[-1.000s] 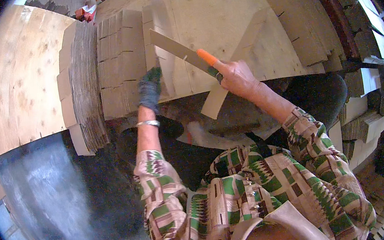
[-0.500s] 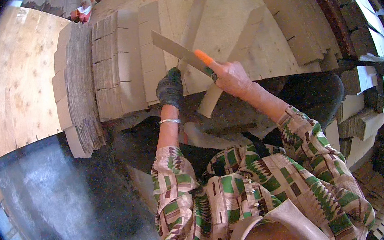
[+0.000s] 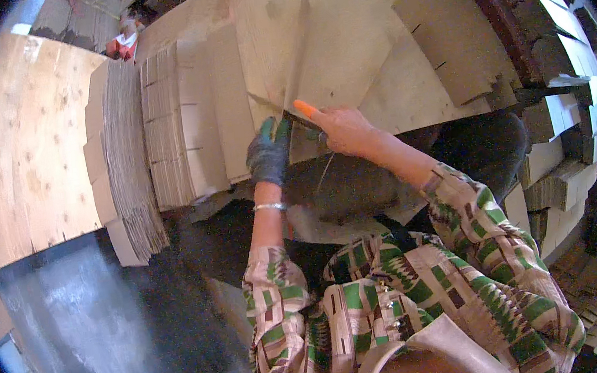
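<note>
Apparently pinching, with the dark-gloved left hand (image 3: 268, 159), the near end of a long cardboard strip (image 3: 300, 50); thumb and fingertips almost together, exact grip partly hidden. Holding, in the closed fingers of the right hand (image 3: 351, 132), the near right end of a second cardboard strip (image 3: 268, 104), with an orange finger cover (image 3: 307, 109) on one finger, pointing far and left. Crossing just beyond the left fingertips: first strip running near to far with a slight lean right, second running near right to far left, almost edge-on. Impossible to tell whether merely touching or slotted together. Nearer to the crossing, the left hand. Farther out, on the plywood tabletop (image 3: 340, 34): to the left, a slotted cardboard stack (image 3: 162, 124); to the right, another cardboard pile (image 3: 455, 43).
</note>
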Tool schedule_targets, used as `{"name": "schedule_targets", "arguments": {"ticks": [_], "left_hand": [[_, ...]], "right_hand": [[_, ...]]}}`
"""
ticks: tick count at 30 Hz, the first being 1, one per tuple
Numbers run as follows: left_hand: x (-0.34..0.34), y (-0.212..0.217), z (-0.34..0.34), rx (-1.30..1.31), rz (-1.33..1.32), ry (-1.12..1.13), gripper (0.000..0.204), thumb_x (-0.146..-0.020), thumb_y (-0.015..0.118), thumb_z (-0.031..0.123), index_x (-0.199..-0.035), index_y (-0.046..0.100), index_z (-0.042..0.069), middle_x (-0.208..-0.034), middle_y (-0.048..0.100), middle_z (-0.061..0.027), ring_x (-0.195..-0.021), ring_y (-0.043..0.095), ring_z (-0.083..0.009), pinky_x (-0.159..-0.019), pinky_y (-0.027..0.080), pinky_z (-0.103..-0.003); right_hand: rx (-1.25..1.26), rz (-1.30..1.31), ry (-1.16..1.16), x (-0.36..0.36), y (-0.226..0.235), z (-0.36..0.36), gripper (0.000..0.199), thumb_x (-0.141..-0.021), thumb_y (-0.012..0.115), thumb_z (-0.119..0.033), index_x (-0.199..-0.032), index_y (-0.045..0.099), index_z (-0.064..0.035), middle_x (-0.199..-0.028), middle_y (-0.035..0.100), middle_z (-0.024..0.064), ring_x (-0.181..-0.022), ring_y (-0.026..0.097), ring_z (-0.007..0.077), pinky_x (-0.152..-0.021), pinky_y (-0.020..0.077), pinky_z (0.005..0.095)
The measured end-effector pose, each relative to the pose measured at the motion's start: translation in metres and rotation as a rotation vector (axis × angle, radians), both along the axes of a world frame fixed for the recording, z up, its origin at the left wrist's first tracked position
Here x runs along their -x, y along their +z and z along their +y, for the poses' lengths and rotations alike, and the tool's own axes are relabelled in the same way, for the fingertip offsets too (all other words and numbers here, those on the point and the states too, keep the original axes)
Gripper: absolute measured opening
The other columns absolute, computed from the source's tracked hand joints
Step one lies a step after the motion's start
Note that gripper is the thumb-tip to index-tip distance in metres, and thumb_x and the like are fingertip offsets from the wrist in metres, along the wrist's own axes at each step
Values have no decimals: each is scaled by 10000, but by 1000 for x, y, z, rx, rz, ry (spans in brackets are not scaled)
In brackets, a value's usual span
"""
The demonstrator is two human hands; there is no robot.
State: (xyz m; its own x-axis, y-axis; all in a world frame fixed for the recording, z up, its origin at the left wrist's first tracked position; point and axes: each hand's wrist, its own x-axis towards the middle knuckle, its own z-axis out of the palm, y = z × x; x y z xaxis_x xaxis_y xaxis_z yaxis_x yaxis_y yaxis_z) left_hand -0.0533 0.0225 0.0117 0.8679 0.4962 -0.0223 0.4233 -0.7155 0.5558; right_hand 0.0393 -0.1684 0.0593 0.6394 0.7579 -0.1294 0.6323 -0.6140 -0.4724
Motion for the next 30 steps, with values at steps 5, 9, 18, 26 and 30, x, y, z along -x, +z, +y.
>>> {"name": "schedule_targets", "arguments": {"ticks": [5,9,18,26,30], "left_hand": [[-38,34,-5,-427,-275,48,722,-882,636,610,-1325,598,42,-1385,583,-208,-1352,471,-389,-1132,337,-513],[-72,4,2,-538,146,-206,471,-892,614,476,-1223,696,151,-1381,615,-51,-1395,424,-360,-1170,230,-591],[-39,-18,44,-639,108,-248,452,-907,589,507,-1188,706,173,-1378,611,-27,-1418,405,-295,-1193,185,-577],[-58,39,-26,-377,-133,-209,721,-908,591,580,-1401,530,58,-1418,546,-205,-1334,490,-381,-1118,344,-530],[-70,62,-69,-238,21,-298,681,-927,575,555,-1377,541,46,-1323,609,-224,-1203,592,-393,-1019,460,-482]], "right_hand": [[-78,-418,-44,-40,15,-60,728,-745,687,-53,-1435,463,-124,-1175,652,203,-1241,537,383,-1056,420,519],[267,-406,45,-45,3,-52,507,-726,656,-3,-1227,597,-55,-1232,621,182,-1305,480,359,-1086,387,517],[-79,-159,174,6,17,-19,625,-747,674,-82,-1353,530,-24,-1408,516,203,-1361,431,385,-1143,336,526],[418,-684,-686,-128,-14,-193,660,-837,660,-184,-1437,424,-45,-1413,512,200,-1323,475,378,-1067,409,505],[526,-361,-818,-178,18,-239,494,-826,702,-254,-1271,568,-87,-1355,578,172,-1256,555,352,-957,503,522]]}}
